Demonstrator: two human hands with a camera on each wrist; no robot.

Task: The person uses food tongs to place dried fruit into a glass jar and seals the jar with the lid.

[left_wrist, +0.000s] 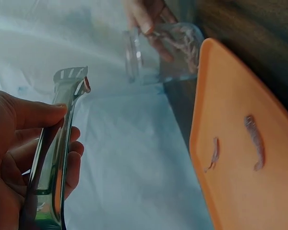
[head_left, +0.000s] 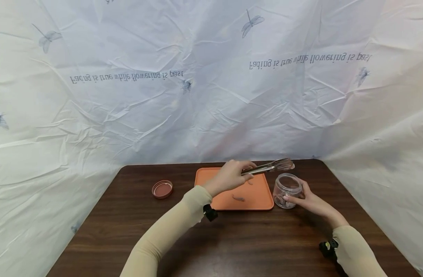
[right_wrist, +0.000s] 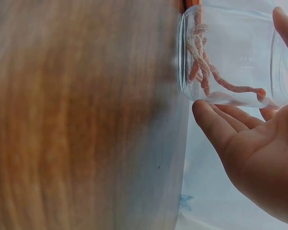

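My left hand point(head_left: 228, 177) grips metal tongs point(head_left: 261, 169), whose slotted tips reach over the right end of the tray, toward the jar. A small reddish piece point(left_wrist: 87, 86) shows at the tong tips in the left wrist view. My right hand point(head_left: 314, 203) holds a clear, lidless jar point(head_left: 287, 190) round its side, with thumb and fingers on opposite sides. Inside the jar, several twisted, pinkish-brown dried strips point(right_wrist: 199, 62) lie near the bottom. Two similar strips point(left_wrist: 254, 141) rest on the orange tray point(head_left: 258, 198), partly covered by my left hand in the head view.
A reddish-brown screw lid point(head_left: 162, 189) lies on the dark wooden table point(head_left: 135, 231), left of the tray. White patterned sheeting point(head_left: 211, 115) hangs close behind the table and along both sides.
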